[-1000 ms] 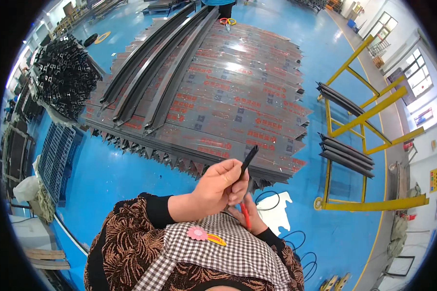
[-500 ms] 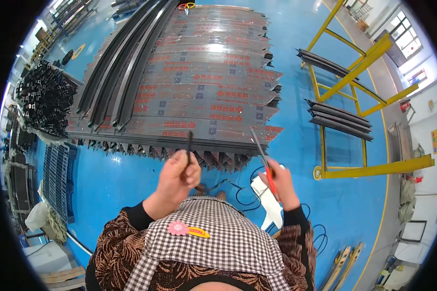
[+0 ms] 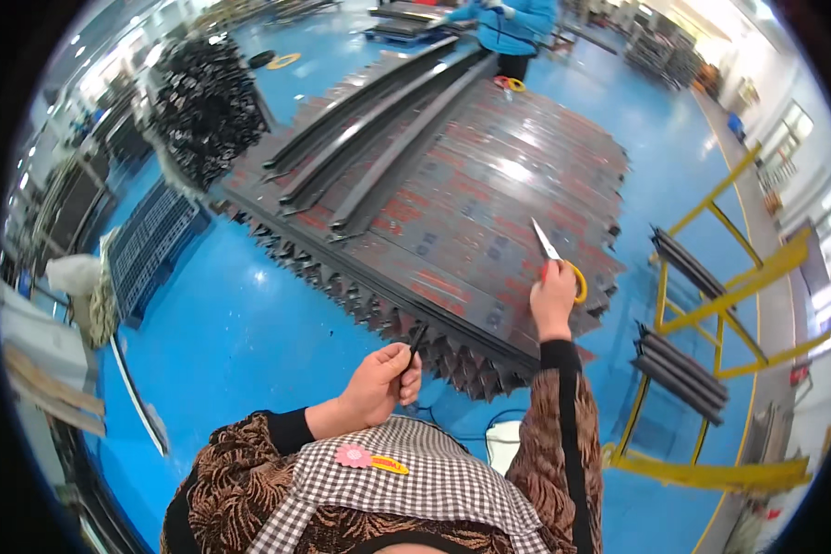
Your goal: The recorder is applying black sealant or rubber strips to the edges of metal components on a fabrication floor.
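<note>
Blue glossy floor [image 3: 249, 323] spreads through a wide workshop, catching the ceiling lights in white patches. On it, ahead of the person, lies a broad low stack of dark metal profiles [image 3: 489, 203] laid side by side, their near ends forming a jagged saw-tooth edge; reddish labels dot the top. Three longer dark channels [image 3: 379, 138] rest diagonally across the stack's far left part. Far left, a heap of black angled parts [image 3: 203, 102] is piled up, and nearer on the left a dark grid pallet [image 3: 152, 245] lies flat on the floor. To the right stands a yellow steel rack [image 3: 720, 305] carrying short bundles of dark bars. At the far end of the stack another person in a blue jacket [image 3: 512, 23] is standing.

Nearer, the left hand [image 3: 379, 383] is closed around a thin black strip [image 3: 417, 340] that sticks up from the fist, just at the near edge of the stack. The right hand [image 3: 554, 295] is raised over the stack's near right part, its grip shut on scissors [image 3: 559, 263] with a red and yellow handle, blade pointing far and left. A white box [image 3: 503, 443] with a dark cable sits on the floor between the forearms.
</note>
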Demonstrator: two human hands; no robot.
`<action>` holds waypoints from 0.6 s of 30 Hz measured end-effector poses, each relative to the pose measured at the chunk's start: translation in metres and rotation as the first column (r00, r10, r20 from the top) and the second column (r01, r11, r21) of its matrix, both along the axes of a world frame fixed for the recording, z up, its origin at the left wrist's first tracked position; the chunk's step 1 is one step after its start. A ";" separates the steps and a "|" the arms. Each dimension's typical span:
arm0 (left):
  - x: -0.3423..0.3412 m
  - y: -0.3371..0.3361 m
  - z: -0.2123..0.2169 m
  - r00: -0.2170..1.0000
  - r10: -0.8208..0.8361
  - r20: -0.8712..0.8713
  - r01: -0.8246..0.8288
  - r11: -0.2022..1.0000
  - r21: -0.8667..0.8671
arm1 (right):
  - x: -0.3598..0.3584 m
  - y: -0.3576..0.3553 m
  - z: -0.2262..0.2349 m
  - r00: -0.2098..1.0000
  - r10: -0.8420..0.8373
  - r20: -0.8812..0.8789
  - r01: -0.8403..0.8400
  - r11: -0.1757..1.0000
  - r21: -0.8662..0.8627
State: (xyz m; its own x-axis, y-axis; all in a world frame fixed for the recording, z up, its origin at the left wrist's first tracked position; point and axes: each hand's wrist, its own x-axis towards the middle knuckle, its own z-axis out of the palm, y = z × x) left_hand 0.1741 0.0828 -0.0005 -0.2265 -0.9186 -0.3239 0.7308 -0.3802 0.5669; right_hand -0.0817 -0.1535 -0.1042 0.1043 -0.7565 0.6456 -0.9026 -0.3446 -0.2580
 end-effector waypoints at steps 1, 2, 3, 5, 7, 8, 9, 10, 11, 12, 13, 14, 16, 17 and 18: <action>0.007 -0.005 0.000 0.999 0.033 -0.016 -0.033 0.999 -0.017 | 0.022 0.027 0.011 0.974 0.168 0.154 -0.186 0.977 0.107; 0.014 -0.011 -0.002 0.997 0.070 -0.032 -0.071 0.997 -0.029 | 0.044 0.055 0.022 0.871 0.334 0.361 -0.440 0.858 0.265; 0.019 -0.018 -0.002 0.995 0.094 -0.038 -0.095 0.995 -0.025 | 0.066 0.087 0.032 0.565 0.341 0.752 -0.762 0.565 0.316; 0.027 -0.037 0.000 0.989 0.094 -0.113 -0.102 0.993 -0.066 | 0.103 0.147 0.053 0.012 -0.043 0.999 -0.999 0.052 0.014; 0.036 -0.056 -0.001 0.984 0.038 -0.175 -0.051 0.996 -0.069 | 0.121 0.188 0.043 0.164 -0.123 0.979 -0.985 0.034 0.169; 0.041 -0.062 -0.005 0.982 0.031 -0.188 -0.043 0.997 -0.063 | 0.126 0.192 0.039 0.176 -0.129 0.976 -0.982 0.041 0.182; 0.043 -0.067 -0.009 0.993 -0.015 -0.118 0.003 0.995 -0.097 | 0.127 0.192 0.036 0.504 0.023 0.863 -0.862 0.077 0.501; 0.049 -0.072 -0.015 0.997 -0.061 -0.048 0.054 0.990 -0.129 | 0.127 0.191 0.033 0.769 0.149 0.622 -0.639 0.154 0.754; 0.058 -0.080 -0.022 0.991 -0.036 0.131 0.059 0.982 -0.178 | 0.129 0.183 0.031 0.830 0.241 0.503 -0.551 0.494 0.673; 0.063 -0.090 -0.031 0.955 -0.005 0.295 0.076 0.971 -0.228 | 0.125 0.172 0.030 0.898 0.275 0.344 -0.421 0.769 0.481; 0.074 -0.098 -0.044 0.961 -0.027 0.276 0.091 0.971 -0.219 | 0.120 0.159 0.031 0.964 0.179 0.197 -0.250 0.865 0.436; 0.090 -0.103 -0.059 0.679 0.136 0.721 0.217 0.901 -0.374 | 0.115 0.146 0.029 0.989 0.102 0.111 -0.139 0.903 0.407; 0.113 -0.123 -0.082 0.064 0.498 0.865 0.537 0.713 -0.451 | 0.110 0.123 0.021 1.000 -0.028 -0.004 0.028 0.929 0.370; 0.122 -0.135 -0.090 -0.079 0.628 0.774 0.652 0.620 -0.436 | 0.111 0.115 0.016 0.998 -0.061 -0.030 0.068 0.925 0.373; 0.130 -0.145 -0.097 -0.066 0.621 0.781 0.656 0.617 -0.436 | 0.114 0.107 0.007 0.997 -0.072 -0.039 0.081 0.921 0.381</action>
